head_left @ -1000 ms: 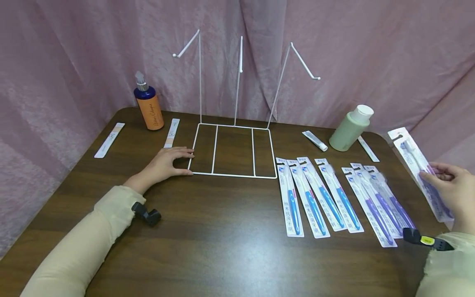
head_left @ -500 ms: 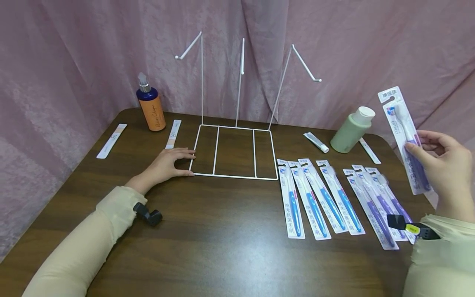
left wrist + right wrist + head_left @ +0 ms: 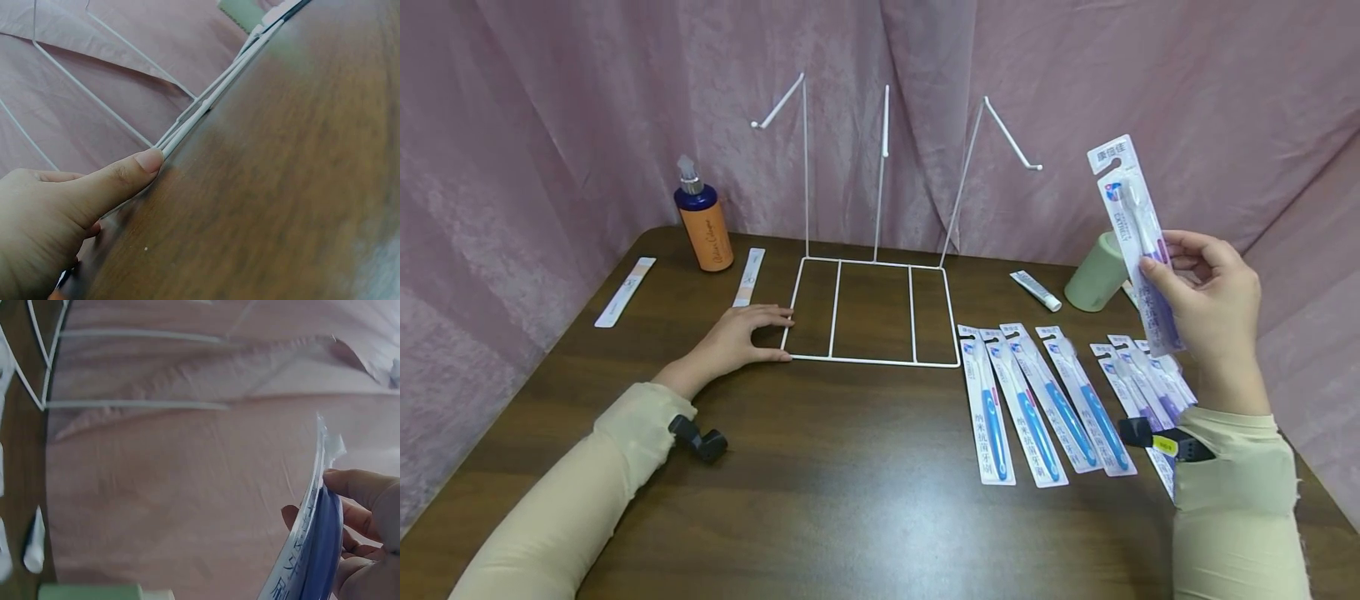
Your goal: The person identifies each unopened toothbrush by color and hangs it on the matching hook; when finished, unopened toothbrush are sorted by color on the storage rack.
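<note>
My right hand (image 3: 1210, 308) holds a packaged purple toothbrush (image 3: 1133, 233) upright in the air, above the right side of the table; the pack (image 3: 312, 550) shows edge-on in the right wrist view, pinched between thumb and fingers. My left hand (image 3: 737, 337) rests flat on the table at the front left corner of the white wire rack (image 3: 872, 312), its thumb (image 3: 134, 169) touching the rack's base wire (image 3: 206, 112). The rack has three tall hooked arms (image 3: 883, 125). Several packaged blue and purple toothbrushes (image 3: 1037, 400) lie in a row on the table right of the rack.
An orange pump bottle (image 3: 702, 221) stands at the back left, a pale green bottle (image 3: 1093, 279) at the back right behind the held pack. A small tube (image 3: 1036, 290) and flat strips (image 3: 625, 290) lie on the brown table (image 3: 850, 483). Pink curtain surrounds the table.
My right hand has lifted the purple toothbrush pack from low at the right table edge, up and leftward, turning it upright. The left hand has stayed at the rack's corner.
</note>
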Motion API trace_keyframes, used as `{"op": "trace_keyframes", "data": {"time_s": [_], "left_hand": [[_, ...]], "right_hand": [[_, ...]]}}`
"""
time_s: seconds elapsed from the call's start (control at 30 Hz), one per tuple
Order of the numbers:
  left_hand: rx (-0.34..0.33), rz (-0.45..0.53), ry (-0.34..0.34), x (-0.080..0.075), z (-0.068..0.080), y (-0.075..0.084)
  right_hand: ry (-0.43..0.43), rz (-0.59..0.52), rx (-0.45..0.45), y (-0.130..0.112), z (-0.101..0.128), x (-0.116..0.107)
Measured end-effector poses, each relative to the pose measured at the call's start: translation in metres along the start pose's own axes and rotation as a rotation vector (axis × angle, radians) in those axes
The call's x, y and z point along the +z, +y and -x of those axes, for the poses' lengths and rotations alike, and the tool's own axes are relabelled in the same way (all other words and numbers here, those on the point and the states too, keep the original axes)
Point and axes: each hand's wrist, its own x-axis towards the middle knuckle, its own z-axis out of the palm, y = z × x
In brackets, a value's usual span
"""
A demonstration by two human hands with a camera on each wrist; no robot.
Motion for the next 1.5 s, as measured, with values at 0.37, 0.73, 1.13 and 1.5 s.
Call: {"op": "trace_keyframes", "data": {"time_s": [0.37, 0.73, 1.13, 1.5], "left_hand": [[-0.003, 0.001, 0.006, 0.000, 0.001, 0.001], [-0.016, -0.010, -0.001, 0.001, 0.001, 0.003], [-0.029, 0.007, -0.005, 0.000, 0.002, 0.002], [-0.022, 0.001, -0.001, 0.000, 0.003, 0.001]], "right_hand": [[-0.027, -0.157, -0.120, -0.020, 0.012, 0.039], [-0.034, -0.202, -0.135, -0.032, 0.020, 0.056], [-0.068, -0.158, -0.183, -0.031, 0.027, 0.071], [-0.115, -0.175, -0.087, -0.028, 0.022, 0.094]]}}
